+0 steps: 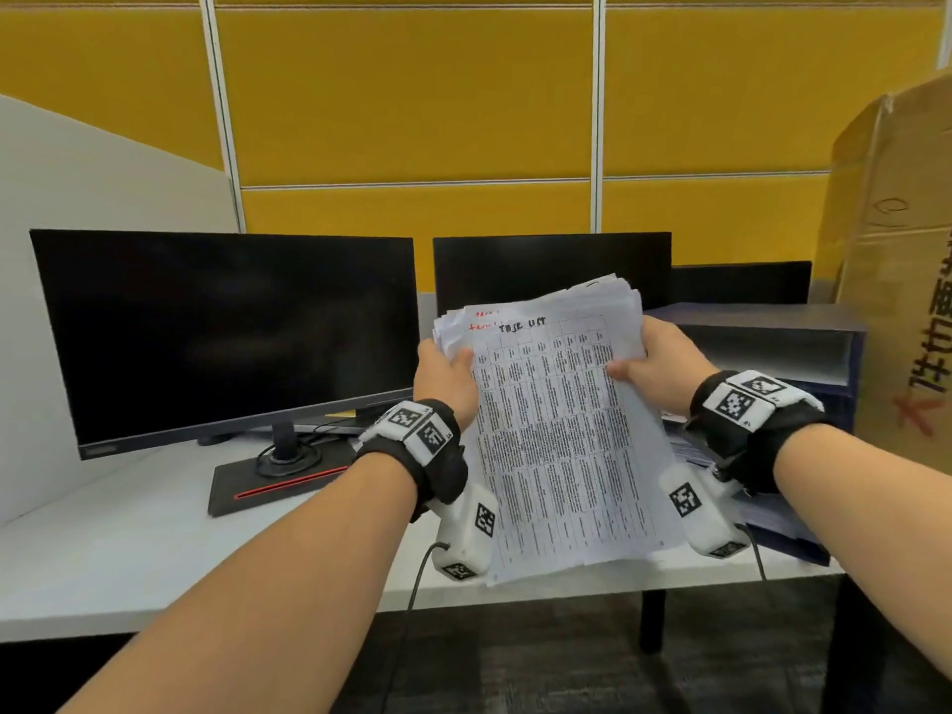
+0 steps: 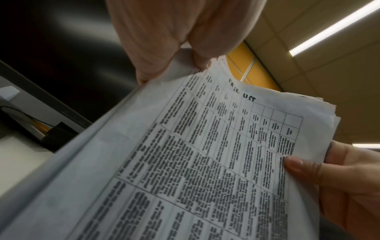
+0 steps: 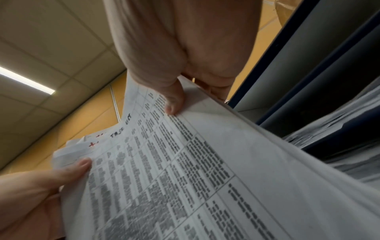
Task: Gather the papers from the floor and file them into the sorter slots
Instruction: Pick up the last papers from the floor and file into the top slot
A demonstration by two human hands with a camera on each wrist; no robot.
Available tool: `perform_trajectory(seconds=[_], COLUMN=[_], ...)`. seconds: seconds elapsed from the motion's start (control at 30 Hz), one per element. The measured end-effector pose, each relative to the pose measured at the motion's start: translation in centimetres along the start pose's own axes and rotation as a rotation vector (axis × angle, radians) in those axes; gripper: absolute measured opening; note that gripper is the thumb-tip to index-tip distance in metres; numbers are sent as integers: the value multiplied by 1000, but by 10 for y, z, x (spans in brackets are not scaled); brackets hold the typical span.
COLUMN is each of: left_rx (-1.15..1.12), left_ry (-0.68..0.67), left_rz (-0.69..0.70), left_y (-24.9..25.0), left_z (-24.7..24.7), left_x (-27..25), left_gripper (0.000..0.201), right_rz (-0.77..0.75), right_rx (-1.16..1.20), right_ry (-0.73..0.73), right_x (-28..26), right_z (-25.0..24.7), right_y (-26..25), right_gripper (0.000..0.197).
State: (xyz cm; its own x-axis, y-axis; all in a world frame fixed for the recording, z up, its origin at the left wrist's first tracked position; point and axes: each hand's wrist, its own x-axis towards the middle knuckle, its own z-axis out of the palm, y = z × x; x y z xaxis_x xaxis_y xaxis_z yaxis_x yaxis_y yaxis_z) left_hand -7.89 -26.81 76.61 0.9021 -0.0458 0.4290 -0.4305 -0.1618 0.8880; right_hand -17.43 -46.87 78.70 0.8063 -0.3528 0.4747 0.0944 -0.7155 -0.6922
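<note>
A thick stack of printed papers (image 1: 561,430) hangs in the air above the desk's front edge, its top sheet a dense table with a handwritten heading. My left hand (image 1: 447,376) grips the stack's upper left edge, thumb on top. My right hand (image 1: 657,360) grips the upper right edge, thumb pressed on the top sheet. Both wrist views show the same papers (image 2: 205,170) (image 3: 195,170) close up, with a thumb of each hand on the sheet. The dark blue sorter (image 1: 783,347) stands just right of the papers, with papers lying in its lower slots (image 3: 339,142).
Two black monitors (image 1: 226,332) (image 1: 551,265) stand on the white desk (image 1: 154,548), in front of a yellow partition. A tall cardboard box (image 1: 896,280) rises at the far right beside the sorter. Dark floor lies below the desk edge.
</note>
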Motion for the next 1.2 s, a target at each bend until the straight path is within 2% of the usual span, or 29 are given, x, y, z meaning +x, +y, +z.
perform_trajectory(seconds=[0.13,0.33,0.43,0.53,0.6,0.7,0.8,0.87,0.93,1.0,1.1,1.2], left_rx=[-24,64,36,4,-25,-66,-116,-105,2,28,-63,-64], left_ry=[51,-63,-3,25,-8,94,202,161,61,40,69,-30], left_rz=[17,-20,4,6,7,98,134,112,115,133,139,68], left_y=[7,-19,-23,-29,-36,-38,-37,-41,-44,-39,-26,-32], left_z=[-3,3,4,4,8,13,16,16,16,11,1,-5], left_x=[11,8,12,19,25,32,32,25,17,15,15,5], left_gripper=[33,33,29,26,26,21,18,21,24,21,22,30], right_rz=[16,80,91,91,93,51,-12,-7,39,68,60,122], right_rx=[133,164,202,261,314,403,422,386,313,316,406,388], right_ry=[84,21,136,78,113,281,315,231,125,140,246,148], right_x=[-4,-11,-6,-1,3,4,3,0,-3,-5,-7,-17], right_z=[12,46,50,56,61,64,65,69,75,75,71,75], right_y=[-7,5,14,23,30,29,21,17,17,16,12,18], right_gripper=[35,35,35,39,36,30,28,31,37,40,42,49])
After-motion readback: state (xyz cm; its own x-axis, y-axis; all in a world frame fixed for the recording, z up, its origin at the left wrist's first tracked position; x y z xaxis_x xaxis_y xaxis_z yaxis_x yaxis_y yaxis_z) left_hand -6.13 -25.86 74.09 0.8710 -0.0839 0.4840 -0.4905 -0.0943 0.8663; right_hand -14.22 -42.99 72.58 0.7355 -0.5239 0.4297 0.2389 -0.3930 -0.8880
